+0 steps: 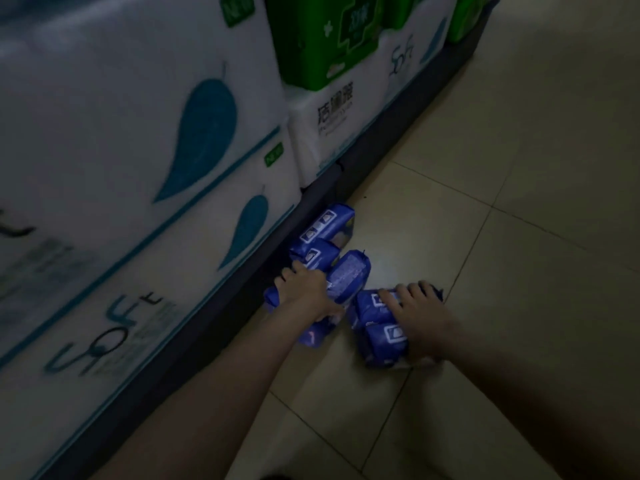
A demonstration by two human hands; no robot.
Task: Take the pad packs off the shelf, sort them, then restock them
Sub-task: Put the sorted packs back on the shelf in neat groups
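- Head view is showing blue pad packs (329,230) lying on the tiled floor (485,237), against the shelf base (242,289).
- Left hand (306,289) is gripping one pack in the pile; right hand (420,315) is pressing spread fingers onto a separate pair (379,323).
- Packs are off the shelf; sorting seems underway, restocking not yet begun.

A dimly lit shop aisle with a pale tiled floor (519,140). Along the left runs a low dark shelf base (311,206) stacked with large white tissue multipacks (138,133) printed with teal leaves, green packs (311,39) on top, and small blue pad packs (325,226) lying on the floor beside it.
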